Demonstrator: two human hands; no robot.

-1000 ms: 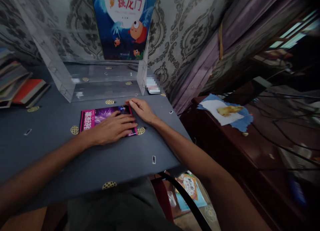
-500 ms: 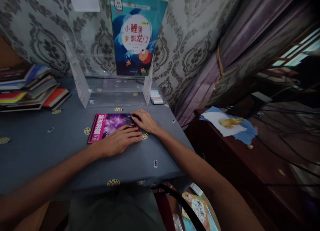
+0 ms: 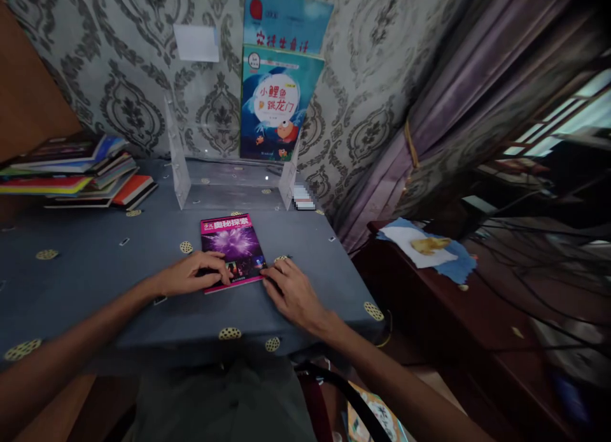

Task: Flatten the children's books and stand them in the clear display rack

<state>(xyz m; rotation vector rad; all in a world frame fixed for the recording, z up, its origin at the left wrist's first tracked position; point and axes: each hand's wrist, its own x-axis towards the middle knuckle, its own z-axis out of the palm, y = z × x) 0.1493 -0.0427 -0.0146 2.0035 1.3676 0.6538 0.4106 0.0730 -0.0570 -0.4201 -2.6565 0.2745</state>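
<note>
A thin book (image 3: 232, 241) with a magenta border and a purple burst on its cover lies flat on the cloth-covered table, its title strip at the far end. My left hand (image 3: 195, 273) rests at its lower left, loosely bent fingers on the cover and thumb apart. At the lower right corner, my right hand (image 3: 294, 292) has its thumb and fingertips closed on the book's edge. Beyond the book stands a clear plastic stand (image 3: 229, 190). Two blue picture books, one with a fish cover (image 3: 274, 104), are upright behind the stand's right side.
A pile of books (image 3: 86, 171) occupies the table's far left. Right of the table, a dark red cabinet (image 3: 420, 314) carries a blue cloth (image 3: 461, 267), white paper and cables. A purple curtain (image 3: 424, 136) hangs behind. Another book (image 3: 375, 413) is low beside the chair.
The book has turned about a quarter turn, so its title strip now faces the stand. My hands have moved apart to its two near corners. The camera view has shifted upward.
</note>
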